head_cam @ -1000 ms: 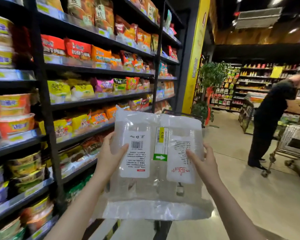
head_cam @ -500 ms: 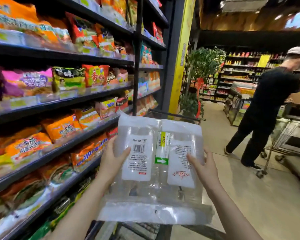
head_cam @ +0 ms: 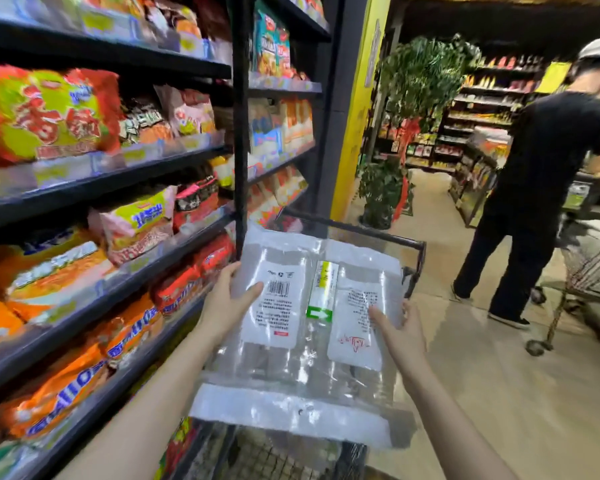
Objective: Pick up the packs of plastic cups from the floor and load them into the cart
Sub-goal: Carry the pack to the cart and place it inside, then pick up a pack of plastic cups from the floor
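Lowered since earlier, the pack of plastic cups (head_cam: 302, 327) now hangs over the cart (head_cam: 388, 239), left hand (head_cam: 227, 306) and right hand (head_cam: 400, 332) fingers gripping its sides.

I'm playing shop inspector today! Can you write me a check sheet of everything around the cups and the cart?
Surface: tan floor, bare where it shows.
Job's things: clear pack of plastic cups, held flat above the cart; white labels, a barcode and a green arrow sticker face up. The cart's wire basket shows under the pack.
Clutter: nothing seen on the floor nearby.
Grippers: left hand grips the pack's left edge, thumb on top; right hand grips its right edge, thumb on top.
Cables: nothing seen.
Surroundings: shelves of snack bags on the left, a yellow pillar, a plant, and a person in black by a second cart.
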Motion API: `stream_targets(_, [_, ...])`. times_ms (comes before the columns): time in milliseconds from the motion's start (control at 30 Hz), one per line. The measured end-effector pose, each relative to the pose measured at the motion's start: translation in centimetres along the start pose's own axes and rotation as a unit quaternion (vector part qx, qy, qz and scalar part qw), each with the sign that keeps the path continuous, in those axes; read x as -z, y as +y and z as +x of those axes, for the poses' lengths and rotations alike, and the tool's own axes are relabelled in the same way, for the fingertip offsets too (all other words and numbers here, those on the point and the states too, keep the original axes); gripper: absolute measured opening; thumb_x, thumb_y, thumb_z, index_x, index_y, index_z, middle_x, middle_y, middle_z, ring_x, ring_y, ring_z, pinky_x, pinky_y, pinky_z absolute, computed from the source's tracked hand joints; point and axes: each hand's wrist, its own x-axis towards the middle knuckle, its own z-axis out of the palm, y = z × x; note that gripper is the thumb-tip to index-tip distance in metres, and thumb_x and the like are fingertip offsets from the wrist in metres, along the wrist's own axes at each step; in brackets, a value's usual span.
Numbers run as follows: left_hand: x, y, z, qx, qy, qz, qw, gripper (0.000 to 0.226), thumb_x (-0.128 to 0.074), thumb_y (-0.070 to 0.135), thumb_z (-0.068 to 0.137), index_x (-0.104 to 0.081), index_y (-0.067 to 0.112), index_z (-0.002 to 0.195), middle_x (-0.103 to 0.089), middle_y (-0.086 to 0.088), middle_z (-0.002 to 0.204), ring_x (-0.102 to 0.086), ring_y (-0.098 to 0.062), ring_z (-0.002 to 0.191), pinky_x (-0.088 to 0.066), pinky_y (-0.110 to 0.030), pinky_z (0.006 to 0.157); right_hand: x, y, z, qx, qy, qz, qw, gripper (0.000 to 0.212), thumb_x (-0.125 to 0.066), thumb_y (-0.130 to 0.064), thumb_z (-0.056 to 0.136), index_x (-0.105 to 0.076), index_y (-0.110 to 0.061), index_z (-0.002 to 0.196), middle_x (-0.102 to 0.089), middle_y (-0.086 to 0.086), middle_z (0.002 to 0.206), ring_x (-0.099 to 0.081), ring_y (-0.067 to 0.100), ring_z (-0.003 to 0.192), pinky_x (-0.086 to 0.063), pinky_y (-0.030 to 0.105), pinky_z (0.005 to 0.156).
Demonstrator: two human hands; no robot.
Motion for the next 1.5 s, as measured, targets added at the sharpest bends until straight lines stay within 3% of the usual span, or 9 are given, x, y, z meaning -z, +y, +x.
stream_targets(67, [-1.0, -1.6, 3.8, 0.020, -0.017, 0.009, 1.000, 0.087, -0.062, 0.067, 0.053, -0.042, 0.030, 0.128, -0.058, 0.000, 0.128, -0.056, -0.020, 0.115, -0.044, -0.045, 0.101, -1.4, 1.2, 2.7, -0.024, 0.000, 0.002, 1.000, 0.058, -0.069, -0.029, 0.081, -0.038, -0.016, 0.128, -0.059, -0.008, 0.103, -0.063, 0.015, 0.092, -0.052, 0.039, 0.084])
stream_targets(167, [-2.8, -3.4, 9.0, 0.044, -0.046, 0.031, 0.997, 0.069, -0.069, 0.049, 0.073, -0.043, 0.022, 0.132, -0.057, -0.005, 0.130, -0.055, -0.022, 0.117, -0.041, -0.039, 0.103, -3.6, 3.9, 7.2, -0.069, 0.015, -0.017, 0.997, 0.080, -0.073, -0.053, 0.066, -0.039, -0.021, 0.132, -0.063, -0.002, 0.117, -0.064, 0.022, 0.102, -0.050, 0.049, 0.092])
stream_targets(267, [-4.8, -6.0, 14.7, 0.070, -0.076, 0.061, 0.993, 0.059, -0.065, 0.037, 0.083, -0.042, 0.020, 0.134, -0.054, -0.007, 0.134, -0.051, -0.023, 0.123, -0.039, -0.036, 0.105, -5.7, 5.7, 10.9, -0.115, 0.028, -0.023, 0.993, 0.069, -0.073, -0.045, 0.071, -0.042, -0.018, 0.126, -0.065, 0.001, 0.108, -0.066, 0.021, 0.093, -0.053, 0.047, 0.086])
stream_targets(333, [-6.0, -7.9, 17.9, 0.086, -0.102, 0.077, 0.988, 0.059, -0.064, 0.037, 0.084, -0.042, 0.019, 0.135, -0.054, -0.007, 0.133, -0.050, -0.022, 0.123, -0.038, -0.032, 0.104, -6.9, 6.9, 12.5, -0.131, 0.038, -0.032, 0.990, 0.053, -0.070, -0.035, 0.080, -0.041, -0.019, 0.123, -0.062, -0.004, 0.100, -0.063, 0.014, 0.086, -0.052, 0.038, 0.079])
stream_targets(500, [-7.2, -12.5, 21.8, 0.126, -0.161, 0.092, 0.975, 0.070, -0.066, 0.053, 0.073, -0.045, 0.020, 0.131, -0.056, -0.001, 0.128, -0.052, -0.018, 0.119, -0.040, -0.032, 0.103, -9.9, 12.0, 14.3, -0.190, 0.053, -0.046, 0.979, 0.079, -0.072, -0.049, 0.073, -0.034, -0.019, 0.136, -0.060, 0.005, 0.119, -0.062, 0.029, 0.104, -0.049, 0.051, 0.093])
stream_targets(700, [-8.9, -14.9, 24.6, 0.138, -0.177, 0.119, 0.967, 0.059, -0.059, 0.039, 0.087, -0.037, 0.021, 0.139, -0.048, -0.002, 0.138, -0.047, -0.021, 0.123, -0.038, -0.031, 0.100, -11.4, 13.6, 16.7, -0.215, 0.076, -0.082, 0.970, 0.064, -0.067, -0.040, 0.081, -0.040, -0.017, 0.134, -0.063, 0.006, 0.112, -0.065, 0.025, 0.094, -0.053, 0.047, 0.087])
stream_targets(1100, [-11.5, -16.6, 28.5, 0.179, -0.201, 0.056, 0.961, 0.060, -0.060, 0.045, 0.084, -0.038, 0.025, 0.137, -0.054, 0.002, 0.132, -0.056, -0.019, 0.112, -0.040, -0.031, 0.095, -10.8, 14.1, 21.7, -0.246, 0.041, -0.088, 0.964, 0.030, -0.065, -0.036, 0.084, -0.049, -0.024, 0.105, -0.067, 0.004, 0.093, -0.067, 0.023, 0.081, -0.055, 0.041, 0.075])
stream_targets(1367, [-11.4, -15.2, 28.5, 0.127, -0.217, 0.154, 0.955, 0.058, -0.052, 0.043, 0.090, -0.035, 0.016, 0.139, -0.054, -0.005, 0.133, -0.053, -0.023, 0.117, -0.041, -0.036, 0.100, -10.9, 13.0, 21.8, -0.242, 0.047, -0.173, 0.953, 0.067, -0.061, -0.048, 0.083, -0.038, -0.012, 0.135, -0.062, 0.011, 0.118, -0.062, 0.032, 0.102, -0.049, 0.048, 0.092])
stream_targets(1500, [-10.9, -13.7, 28.0, 0.079, -0.161, 0.246, 0.953, 0.061, -0.047, 0.043, 0.092, -0.031, 0.011, 0.142, -0.043, -0.014, 0.141, -0.043, -0.030, 0.128, -0.037, -0.037, 0.100, -10.7, 10.8, 21.5, -0.193, 0.051, -0.234, 0.952, 0.067, -0.056, -0.038, 0.090, -0.028, -0.007, 0.142, -0.055, 0.016, 0.130, -0.057, 0.035, 0.112, -0.045, 0.035, 0.084])
